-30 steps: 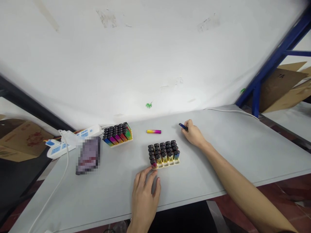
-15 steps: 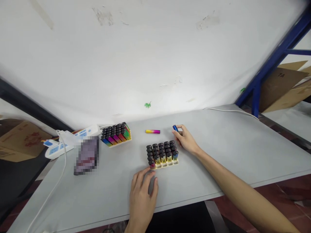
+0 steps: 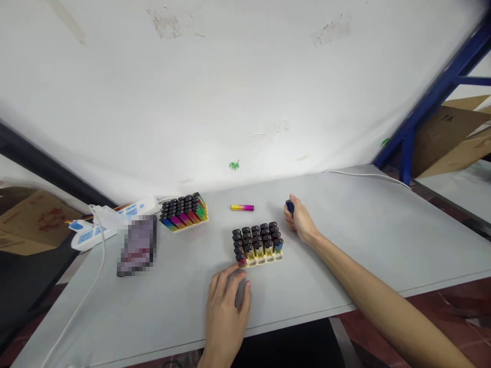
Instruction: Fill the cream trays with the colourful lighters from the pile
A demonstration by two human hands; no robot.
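Above the table, my right hand [image 3: 301, 219] is closed around a blue lighter [image 3: 290, 206], whose end shows by the thumb. My left hand [image 3: 227, 304] has its fingers apart, with a fingertip at the front left corner of a white tray [image 3: 264, 261]. Black-topped lighters [image 3: 259, 248] stand upright in that tray, and several holes along its front row hold nothing. Behind it a yellow and magenta lighter [image 3: 242, 208] lies flat on the grey table [image 3: 172, 301]. A second tray, packed with colourful lighters [image 3: 184, 212], stands at the back left.
On the left are a white power strip [image 3: 140, 207], a blurred dark pouch [image 3: 138, 245] and a white cable [image 3: 90, 289] running to the front. A thin cable [image 3: 360, 175] lies along the back right. Blue frame bars [image 3: 406, 153] and cardboard boxes [image 3: 445, 135] stand beyond.
My right hand has moved a little to the right with the blue lighter and now wraps around it in a fist. My left hand and both trays keep their places on the table.
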